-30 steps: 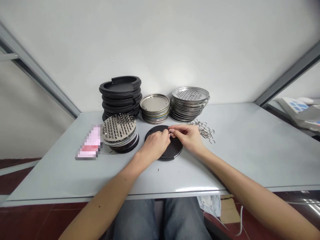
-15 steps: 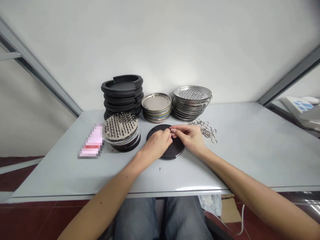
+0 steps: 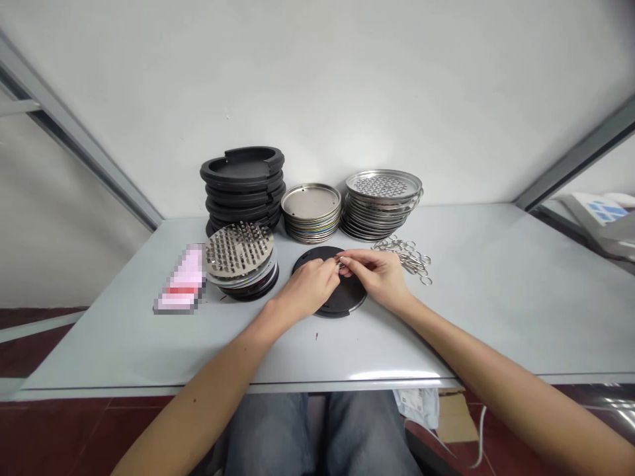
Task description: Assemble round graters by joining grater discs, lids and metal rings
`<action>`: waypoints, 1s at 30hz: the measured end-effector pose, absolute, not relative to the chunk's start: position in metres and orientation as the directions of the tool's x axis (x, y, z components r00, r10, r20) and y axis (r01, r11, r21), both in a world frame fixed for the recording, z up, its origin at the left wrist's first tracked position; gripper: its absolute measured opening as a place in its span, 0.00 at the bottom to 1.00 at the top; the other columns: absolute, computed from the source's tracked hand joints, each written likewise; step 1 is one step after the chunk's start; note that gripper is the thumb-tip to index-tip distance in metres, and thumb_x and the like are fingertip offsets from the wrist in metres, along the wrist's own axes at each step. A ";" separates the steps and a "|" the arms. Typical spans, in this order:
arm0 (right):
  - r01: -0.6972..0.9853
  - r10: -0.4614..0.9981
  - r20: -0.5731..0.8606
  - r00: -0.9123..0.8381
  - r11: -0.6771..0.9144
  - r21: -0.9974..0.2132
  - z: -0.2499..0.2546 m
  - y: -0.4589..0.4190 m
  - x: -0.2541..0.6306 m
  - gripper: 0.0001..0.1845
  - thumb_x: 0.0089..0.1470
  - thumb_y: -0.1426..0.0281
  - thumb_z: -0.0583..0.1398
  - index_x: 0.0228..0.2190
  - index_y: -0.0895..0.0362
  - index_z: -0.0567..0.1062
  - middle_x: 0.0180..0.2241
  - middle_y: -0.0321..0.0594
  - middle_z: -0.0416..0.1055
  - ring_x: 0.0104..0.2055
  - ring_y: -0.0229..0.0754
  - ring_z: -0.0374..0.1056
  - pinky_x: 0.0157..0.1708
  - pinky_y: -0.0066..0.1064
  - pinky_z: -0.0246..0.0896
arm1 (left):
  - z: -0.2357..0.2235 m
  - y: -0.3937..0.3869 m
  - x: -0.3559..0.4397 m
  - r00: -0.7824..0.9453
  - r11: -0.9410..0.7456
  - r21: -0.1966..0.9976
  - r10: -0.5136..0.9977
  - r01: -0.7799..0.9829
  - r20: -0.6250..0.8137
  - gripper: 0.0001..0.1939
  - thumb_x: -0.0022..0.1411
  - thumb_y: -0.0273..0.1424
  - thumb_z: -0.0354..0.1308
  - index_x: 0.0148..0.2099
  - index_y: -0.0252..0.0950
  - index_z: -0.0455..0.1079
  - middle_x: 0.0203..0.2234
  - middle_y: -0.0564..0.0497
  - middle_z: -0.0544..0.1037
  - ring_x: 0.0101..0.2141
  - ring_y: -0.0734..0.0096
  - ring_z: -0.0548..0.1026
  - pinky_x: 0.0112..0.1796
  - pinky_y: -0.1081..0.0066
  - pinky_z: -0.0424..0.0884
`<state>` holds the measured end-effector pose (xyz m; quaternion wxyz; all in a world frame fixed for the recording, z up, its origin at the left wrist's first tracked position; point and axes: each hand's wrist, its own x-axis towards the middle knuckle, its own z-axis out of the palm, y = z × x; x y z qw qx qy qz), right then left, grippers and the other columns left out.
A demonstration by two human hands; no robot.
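Observation:
Above a round black plate [image 3: 342,299] lying on the table, both my hands meet at the fingertips. My left hand [image 3: 312,283] is closed, its curled fingers hiding much of what lies between them. A small shiny metal ring piece [image 3: 340,264] shows where the fingertips come together. Thumb and forefinger of my right hand [image 3: 380,274] pinch it from the other side. Just beyond that hand lies a loose pile of ring-ended metal pieces [image 3: 409,256]. How the held piece sits against the plate is hidden.
Black notched rings [image 3: 243,178] are stacked at the back left, in front of them a stack topped by a studded metal disc [image 3: 239,252]. Shallow metal lids [image 3: 311,201] and perforated metal discs [image 3: 383,185] stand along the wall. A pixelated pink object [image 3: 182,281] lies left.
My hands stay together over the black plate with only slight finger movement. The whole view shifts a little; the stacks and the pile keep their places.

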<state>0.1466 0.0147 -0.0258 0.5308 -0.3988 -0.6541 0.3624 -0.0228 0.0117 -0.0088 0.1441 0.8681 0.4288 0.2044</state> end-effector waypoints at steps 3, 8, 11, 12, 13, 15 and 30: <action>0.148 0.897 0.410 -0.166 0.434 -0.889 -0.027 0.017 0.150 0.09 0.52 0.66 0.62 0.34 0.57 0.81 0.28 0.39 0.79 0.28 0.41 0.75 0.32 0.32 0.74 | -0.006 0.014 -0.026 0.551 -0.584 0.562 0.795 0.586 0.252 0.14 0.67 0.30 0.42 0.32 0.36 0.65 0.26 0.51 0.71 0.29 0.70 0.69 0.32 0.73 0.61; 0.214 0.865 0.449 -0.223 0.493 -0.843 -0.026 0.020 0.157 0.10 0.53 0.68 0.61 0.36 0.56 0.80 0.30 0.40 0.79 0.30 0.41 0.75 0.34 0.32 0.72 | -0.001 0.016 -0.033 0.513 -0.469 0.764 0.832 0.444 0.212 0.14 0.67 0.33 0.44 0.34 0.36 0.67 0.22 0.56 0.69 0.26 0.74 0.67 0.31 0.75 0.61; 0.244 0.855 0.472 -0.215 0.515 -0.821 -0.024 0.021 0.159 0.11 0.53 0.68 0.61 0.38 0.57 0.80 0.32 0.41 0.79 0.31 0.41 0.75 0.33 0.31 0.71 | -0.001 0.018 -0.034 0.507 -0.413 0.826 0.842 0.384 0.186 0.14 0.67 0.35 0.44 0.35 0.35 0.67 0.20 0.57 0.67 0.24 0.75 0.66 0.30 0.75 0.61; 0.252 0.854 0.475 -0.212 0.517 -0.818 -0.024 0.021 0.159 0.11 0.53 0.68 0.61 0.38 0.57 0.80 0.32 0.42 0.79 0.31 0.42 0.75 0.33 0.31 0.71 | -0.001 0.019 -0.034 0.505 -0.404 0.838 0.843 0.366 0.186 0.14 0.67 0.36 0.44 0.35 0.35 0.68 0.20 0.56 0.67 0.24 0.75 0.66 0.30 0.75 0.61; 0.260 0.854 0.476 -0.211 0.518 -0.815 -0.023 0.020 0.160 0.11 0.53 0.68 0.61 0.38 0.58 0.80 0.33 0.42 0.79 0.31 0.42 0.75 0.32 0.31 0.71 | -0.001 0.019 -0.034 0.503 -0.399 0.847 0.843 0.350 0.189 0.15 0.67 0.36 0.44 0.35 0.34 0.68 0.20 0.56 0.68 0.24 0.75 0.66 0.30 0.75 0.61; 0.286 0.852 0.479 -0.212 0.523 -0.803 -0.021 0.019 0.159 0.11 0.53 0.68 0.61 0.38 0.58 0.80 0.34 0.43 0.79 0.31 0.42 0.75 0.32 0.31 0.71 | -0.002 0.020 -0.033 0.491 -0.395 0.858 0.847 0.329 0.202 0.16 0.67 0.37 0.44 0.34 0.34 0.67 0.20 0.56 0.68 0.25 0.74 0.66 0.31 0.74 0.62; 0.274 0.819 0.471 -0.326 0.559 -0.783 -0.009 0.009 0.158 0.09 0.54 0.70 0.60 0.33 0.57 0.80 0.32 0.42 0.78 0.31 0.40 0.73 0.32 0.30 0.68 | -0.013 0.020 -0.026 0.442 -0.345 0.913 0.869 0.216 0.223 0.21 0.68 0.40 0.42 0.25 0.35 0.57 0.17 0.57 0.61 0.20 0.78 0.60 0.25 0.74 0.58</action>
